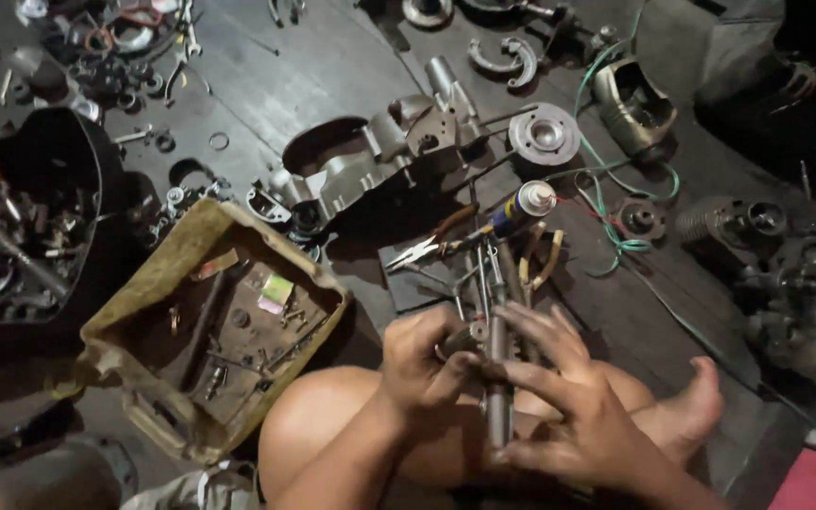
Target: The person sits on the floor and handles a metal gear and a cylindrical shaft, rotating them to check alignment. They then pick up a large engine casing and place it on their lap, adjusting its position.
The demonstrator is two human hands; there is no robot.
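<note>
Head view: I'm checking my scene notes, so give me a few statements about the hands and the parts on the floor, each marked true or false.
1. Both hands hold a metal shaft. True: the left hand and the right hand grip it over the person's lap.
2. The spray can stands upright inside the tray. False: it lies on the floor beside the pliers.
3. The worn tray holds small bolts and tools. True.
4. The green wire is wrapped around the shaft. False: it lies on the floor, apart from the hands.
</note>
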